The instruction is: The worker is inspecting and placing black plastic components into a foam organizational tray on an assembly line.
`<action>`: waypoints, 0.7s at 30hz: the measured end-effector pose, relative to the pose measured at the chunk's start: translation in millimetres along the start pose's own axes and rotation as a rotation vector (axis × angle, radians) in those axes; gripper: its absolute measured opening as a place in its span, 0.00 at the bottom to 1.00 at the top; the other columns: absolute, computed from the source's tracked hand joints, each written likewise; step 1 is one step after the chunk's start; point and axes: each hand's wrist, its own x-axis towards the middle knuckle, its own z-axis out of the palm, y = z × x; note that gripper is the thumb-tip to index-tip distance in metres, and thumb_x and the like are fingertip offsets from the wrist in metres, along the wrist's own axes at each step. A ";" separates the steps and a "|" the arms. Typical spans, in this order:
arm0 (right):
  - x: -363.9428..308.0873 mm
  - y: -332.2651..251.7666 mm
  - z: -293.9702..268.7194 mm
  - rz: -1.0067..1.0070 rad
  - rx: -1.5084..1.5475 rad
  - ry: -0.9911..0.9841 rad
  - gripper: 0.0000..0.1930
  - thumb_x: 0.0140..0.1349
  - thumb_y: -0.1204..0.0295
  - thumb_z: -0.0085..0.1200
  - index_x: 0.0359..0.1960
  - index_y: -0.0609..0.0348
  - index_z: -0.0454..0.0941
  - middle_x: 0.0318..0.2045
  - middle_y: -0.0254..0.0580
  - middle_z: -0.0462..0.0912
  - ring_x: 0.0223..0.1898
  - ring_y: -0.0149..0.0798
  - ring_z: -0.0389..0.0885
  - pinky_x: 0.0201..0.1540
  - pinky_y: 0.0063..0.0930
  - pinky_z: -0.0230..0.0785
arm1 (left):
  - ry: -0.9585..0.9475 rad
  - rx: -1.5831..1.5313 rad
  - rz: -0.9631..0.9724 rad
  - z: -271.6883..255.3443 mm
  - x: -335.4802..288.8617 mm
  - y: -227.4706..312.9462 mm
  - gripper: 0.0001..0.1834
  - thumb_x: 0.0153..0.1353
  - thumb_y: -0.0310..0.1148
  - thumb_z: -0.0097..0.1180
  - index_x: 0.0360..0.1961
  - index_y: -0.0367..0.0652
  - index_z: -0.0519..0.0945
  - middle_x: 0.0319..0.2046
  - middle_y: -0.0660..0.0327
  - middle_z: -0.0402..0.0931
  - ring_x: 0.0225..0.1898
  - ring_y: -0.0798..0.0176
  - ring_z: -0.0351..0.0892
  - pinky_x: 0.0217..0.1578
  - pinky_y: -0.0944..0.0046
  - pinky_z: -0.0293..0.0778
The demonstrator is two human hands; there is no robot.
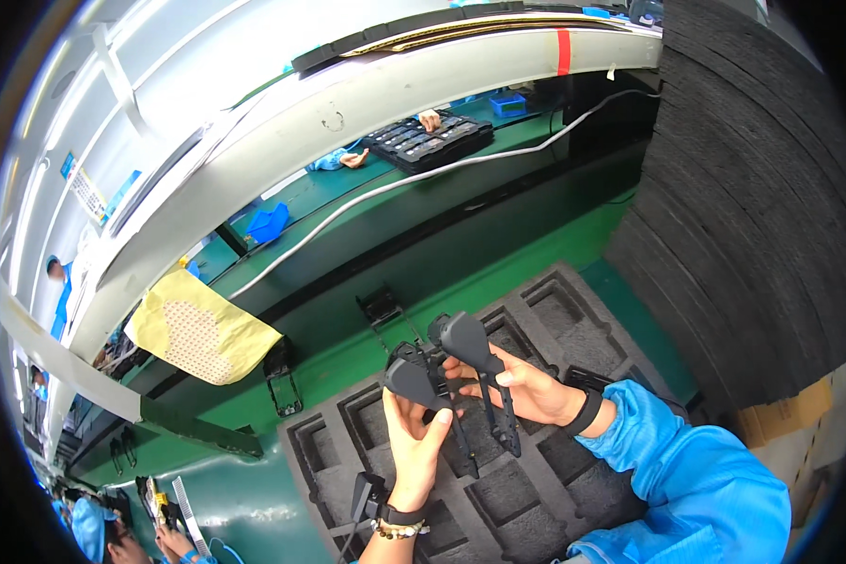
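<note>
Both my hands are raised over a dark grey foam tray (446, 512) with square recesses. My left hand (412, 446) is closed round a black part with a rounded, paddle-shaped end (412, 383), thumb along its side. In my right hand (533, 387) is a similar black part with a rounded head (465, 340) and a thin jointed leg (505, 428) hanging down. The two parts are close together; whether they are joined I cannot tell. A small black block with a cable (368, 493) is beside my left wrist.
Tall stacked dark foam sheets (738, 207) rise on the right. Ahead is a green bench with a blue bin (269, 223), a black tray (428, 141) and another person's hands (352, 159). A yellow cloth (202, 329) hangs at left, near a metal beam (197, 428). Another person (94, 531) is lower left.
</note>
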 end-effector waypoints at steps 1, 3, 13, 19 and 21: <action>1.2 -0.4 0.3 -0.001 0.000 0.002 0.36 0.63 0.62 0.50 0.71 0.57 0.51 0.65 0.46 0.64 0.64 0.42 0.65 0.62 0.42 0.65 | -0.017 -0.039 -0.061 -3.6 -0.1 -2.4 0.38 0.61 0.23 0.58 0.69 0.43 0.52 0.60 0.54 0.65 0.58 0.56 0.71 0.49 0.54 0.81; 4.0 -2.4 0.8 -0.001 0.072 0.027 0.33 0.67 0.59 0.46 0.71 0.60 0.54 0.67 0.46 0.62 0.67 0.43 0.62 0.64 0.40 0.64 | -0.051 -0.230 -0.191 -12.7 0.0 -5.2 0.31 0.65 0.35 0.55 0.66 0.42 0.60 0.56 0.56 0.70 0.54 0.56 0.74 0.47 0.52 0.81; 10.6 -15.4 -18.0 0.030 0.196 0.118 0.28 0.77 0.56 0.28 0.69 0.66 0.56 0.65 0.60 0.65 0.66 0.53 0.66 0.69 0.43 0.61 | 0.092 -0.558 -0.189 -42.5 19.7 4.9 0.13 0.72 0.34 0.49 0.54 0.45 0.66 0.39 0.61 0.70 0.23 0.75 0.60 0.19 0.79 0.60; 8.5 -22.0 -21.0 0.007 0.011 0.208 0.23 0.77 0.59 0.33 0.63 0.64 0.64 0.61 0.50 0.71 0.63 0.47 0.72 0.55 0.32 0.74 | 0.229 -0.260 -0.018 -26.7 20.2 7.4 0.23 0.71 0.32 0.51 0.63 0.48 0.60 0.36 0.67 0.69 0.24 0.76 0.65 0.20 0.77 0.60; 8.6 -20.5 -25.5 -0.002 -0.065 0.224 0.23 0.77 0.59 0.34 0.63 0.64 0.64 0.60 0.48 0.73 0.62 0.45 0.73 0.49 0.28 0.74 | 0.288 -0.127 0.001 -23.4 18.4 6.6 0.30 0.70 0.33 0.53 0.68 0.47 0.54 0.32 0.68 0.67 0.25 0.75 0.66 0.20 0.76 0.60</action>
